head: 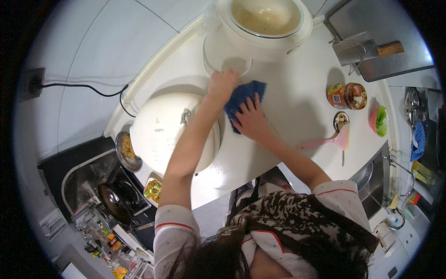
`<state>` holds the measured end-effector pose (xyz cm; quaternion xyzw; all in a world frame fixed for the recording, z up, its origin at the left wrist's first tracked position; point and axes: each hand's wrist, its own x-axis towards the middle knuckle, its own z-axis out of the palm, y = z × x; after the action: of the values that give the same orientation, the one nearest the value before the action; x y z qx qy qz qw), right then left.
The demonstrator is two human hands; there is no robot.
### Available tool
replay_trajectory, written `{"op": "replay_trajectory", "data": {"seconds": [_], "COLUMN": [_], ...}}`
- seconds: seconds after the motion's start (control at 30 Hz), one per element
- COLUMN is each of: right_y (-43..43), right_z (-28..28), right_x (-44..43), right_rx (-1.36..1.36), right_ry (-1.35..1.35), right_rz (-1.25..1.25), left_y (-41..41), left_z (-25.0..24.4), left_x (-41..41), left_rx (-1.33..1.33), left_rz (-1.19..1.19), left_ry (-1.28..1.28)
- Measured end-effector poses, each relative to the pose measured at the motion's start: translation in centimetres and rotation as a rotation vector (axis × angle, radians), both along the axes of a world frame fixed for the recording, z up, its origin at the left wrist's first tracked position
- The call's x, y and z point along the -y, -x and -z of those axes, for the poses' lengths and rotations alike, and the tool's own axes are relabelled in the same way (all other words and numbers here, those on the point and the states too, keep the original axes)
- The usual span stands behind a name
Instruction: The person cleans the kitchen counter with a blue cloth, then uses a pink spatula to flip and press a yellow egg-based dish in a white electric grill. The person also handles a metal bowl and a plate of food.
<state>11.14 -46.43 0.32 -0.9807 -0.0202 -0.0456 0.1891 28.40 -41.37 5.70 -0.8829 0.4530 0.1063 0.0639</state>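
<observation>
On the white countertop [278,94], my right hand [251,118] lies with fingers spread on a folded dark blue cloth [240,95]. My left hand [223,83] is just beyond the cloth's left part, its fingers curled at the low end of a white cord [205,57] that loops out from a cream rice cooker [230,35]. The part of the cord inside my fingers is hidden. The rice cooker is uncovered, and its inner pot [266,17] shows a few specks. Below my left forearm stands a large cream appliance [167,132] with a rounded lid and a metal handle.
To the right are a labelled jar [345,96], a pink-handled scraper [324,141], a small dish [340,120], a bowl of lettuce [379,121] and a cleaver [369,50] in a rack. Plates of food [129,148] stand left, near the hob [118,191]. A sink [373,181] lies right.
</observation>
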Motion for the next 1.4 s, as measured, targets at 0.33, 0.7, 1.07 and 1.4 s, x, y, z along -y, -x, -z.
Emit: {"op": "replay_trajectory", "data": {"seconds": [0.33,0.7,1.07,1.4], "right_y": [-23.3,1.6,4.8,11.5], "right_z": [2.6,2.1,3.5,2.6], "right_x": [0.7,15.0,-2.6,-5.2], "right_rx": [0.284,-0.117,0.299,0.191], "right_ry": [-0.012,-0.015,0.019,0.072], "right_rz": [-0.027,0.475,0.557,0.394], "left_y": [-3.2,-3.4,16.0,30.4], "left_z": [-9.0,-5.6,-3.3,5.8], "left_x": [0.8,-3.4,0.8,7.6], "left_rx": [0.392,0.21,-0.262,-0.222], "left_rz": [0.264,0.14,0.379,0.405], "left_ry": [0.119,0.106,0.512,0.588]}}
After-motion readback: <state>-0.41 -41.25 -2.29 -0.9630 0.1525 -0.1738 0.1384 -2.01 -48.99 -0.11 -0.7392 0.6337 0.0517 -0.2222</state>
